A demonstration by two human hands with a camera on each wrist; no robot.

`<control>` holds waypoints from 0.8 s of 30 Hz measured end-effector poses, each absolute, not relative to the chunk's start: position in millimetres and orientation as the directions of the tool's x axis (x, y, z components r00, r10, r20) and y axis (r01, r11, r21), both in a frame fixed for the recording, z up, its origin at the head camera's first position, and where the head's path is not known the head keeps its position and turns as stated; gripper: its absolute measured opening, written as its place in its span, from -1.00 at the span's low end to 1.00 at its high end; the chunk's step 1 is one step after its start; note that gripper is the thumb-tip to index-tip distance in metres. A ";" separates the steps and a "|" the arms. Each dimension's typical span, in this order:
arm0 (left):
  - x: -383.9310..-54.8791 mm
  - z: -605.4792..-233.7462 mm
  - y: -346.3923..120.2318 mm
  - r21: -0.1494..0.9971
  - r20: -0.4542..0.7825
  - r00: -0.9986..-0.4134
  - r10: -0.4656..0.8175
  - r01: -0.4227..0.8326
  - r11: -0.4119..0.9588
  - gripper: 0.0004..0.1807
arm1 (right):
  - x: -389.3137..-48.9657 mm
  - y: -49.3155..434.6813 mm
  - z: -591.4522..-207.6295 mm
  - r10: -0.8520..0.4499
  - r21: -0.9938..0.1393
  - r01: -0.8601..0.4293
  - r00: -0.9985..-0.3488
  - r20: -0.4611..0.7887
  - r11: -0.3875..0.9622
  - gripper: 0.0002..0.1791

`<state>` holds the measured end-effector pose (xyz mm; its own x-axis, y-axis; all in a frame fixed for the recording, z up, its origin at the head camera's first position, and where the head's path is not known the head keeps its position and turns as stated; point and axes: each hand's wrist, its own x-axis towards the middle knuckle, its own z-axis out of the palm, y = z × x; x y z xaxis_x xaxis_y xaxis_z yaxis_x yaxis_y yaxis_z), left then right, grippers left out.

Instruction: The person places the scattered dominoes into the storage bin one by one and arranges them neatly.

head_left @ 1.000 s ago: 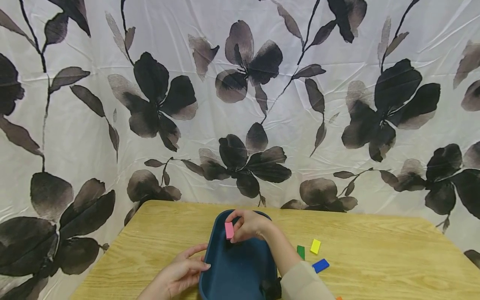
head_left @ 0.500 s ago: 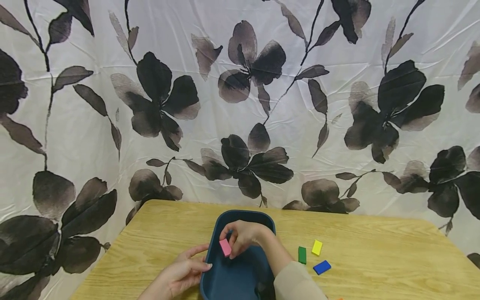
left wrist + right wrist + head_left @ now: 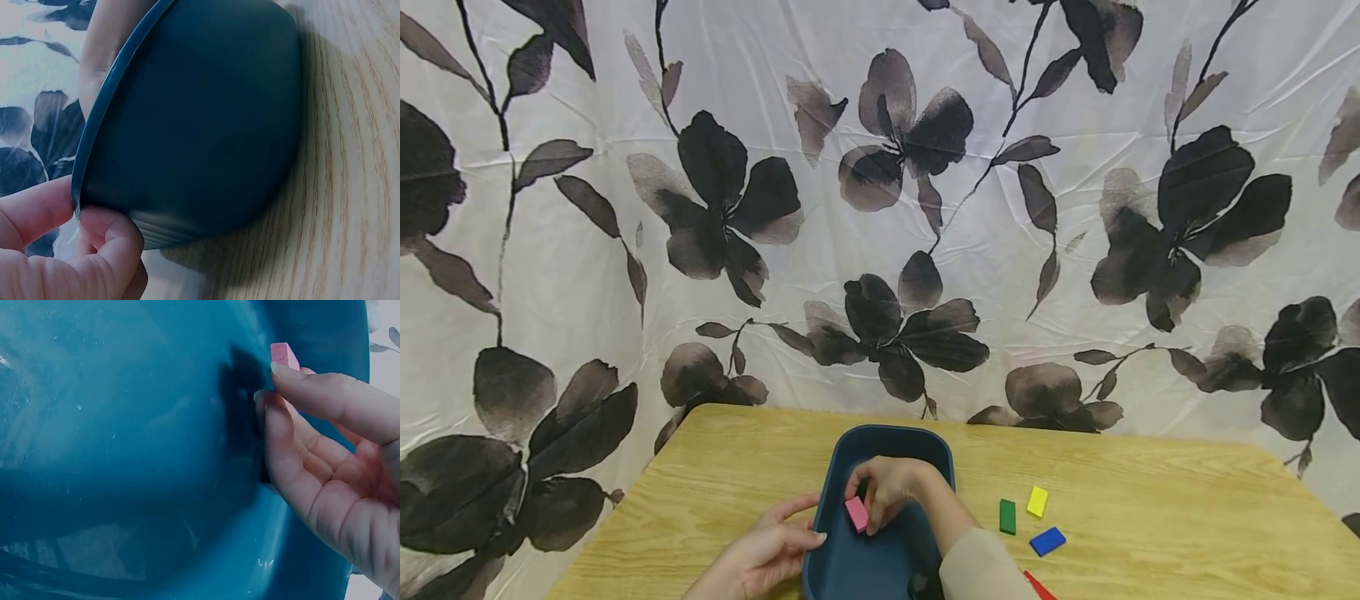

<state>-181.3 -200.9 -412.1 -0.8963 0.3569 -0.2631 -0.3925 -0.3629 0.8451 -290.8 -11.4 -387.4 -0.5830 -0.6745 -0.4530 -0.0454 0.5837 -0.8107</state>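
Note:
A deep dark-blue plastic bin stands on the wooden table. Over its inside, my right hand pinches a small pink block between thumb and fingers. In the right wrist view, one end of the pink block sticks out past the fingertips, close over the bin wall, where a dark shadow falls. Something dark shows under the curled fingers; I cannot tell whether it is a second block or shadow. My left hand grips the bin's left rim, its fingers and thumb on either side of the edge.
To the bin's right on the table lie a green block, a yellow block and a blue block. A red piece shows partly at the bottom edge, beside the right sleeve. A flowered cloth hangs behind the table.
My right hand has moved nearer and lower in the bin with the pink block, which has tilted. The left hand keeps its grip on the rim. More of the green block shows.

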 end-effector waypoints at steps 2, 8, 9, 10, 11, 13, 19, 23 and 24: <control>-181.0 -412.8 -200.8 0.845 -0.265 -0.897 0.355 -0.393 -0.363 -0.25 | -290.8 -11.2 -388.0 -0.672 -0.808 -0.042 -0.582 -0.458 0.587 -0.54; -181.2 -414.8 -201.1 0.848 -0.244 -0.904 0.351 -0.374 -0.375 -0.29 | -289.9 -8.4 -383.8 -0.660 -0.810 -0.060 -0.616 -0.429 0.583 -0.57; -181.1 -414.6 -201.3 0.846 -0.244 -0.904 0.351 -0.375 -0.378 -0.29 | -289.9 -7.4 -382.3 -0.656 -0.813 -0.064 -0.628 -0.418 0.579 -0.57; -181.3 -414.5 -201.3 0.844 -0.245 -0.902 0.354 -0.379 -0.381 -0.28 | -290.3 -5.6 -380.8 -0.654 -0.817 -0.068 -0.639 -0.406 0.573 -0.57; -181.6 -414.3 -201.3 0.839 -0.251 -0.901 0.354 -0.385 -0.384 -0.27 | -290.8 -3.8 -379.0 -0.652 -0.821 -0.071 -0.648 -0.394 0.567 -0.57; -181.9 -413.8 -201.3 0.833 -0.260 -0.897 0.356 -0.395 -0.387 -0.25 | -292.3 0.5 -375.3 -0.651 -0.834 -0.075 -0.664 -0.367 0.546 -0.58; -182.6 -412.6 -201.0 0.826 -0.285 -0.893 0.348 -0.413 -0.383 -0.22 | -297.6 16.1 -362.0 -0.671 -0.878 -0.087 -0.681 -0.292 0.471 -0.55; -182.3 -412.6 -201.8 0.831 -0.297 -0.891 0.343 -0.418 -0.366 -0.21 | -298.8 29.5 -351.5 -0.679 -0.897 -0.102 -0.691 -0.248 0.431 -0.55; -182.3 -412.4 -201.9 0.833 -0.300 -0.891 0.342 -0.419 -0.361 -0.20 | -299.0 33.3 -348.9 -0.681 -0.902 -0.103 -0.693 -0.237 0.418 -0.55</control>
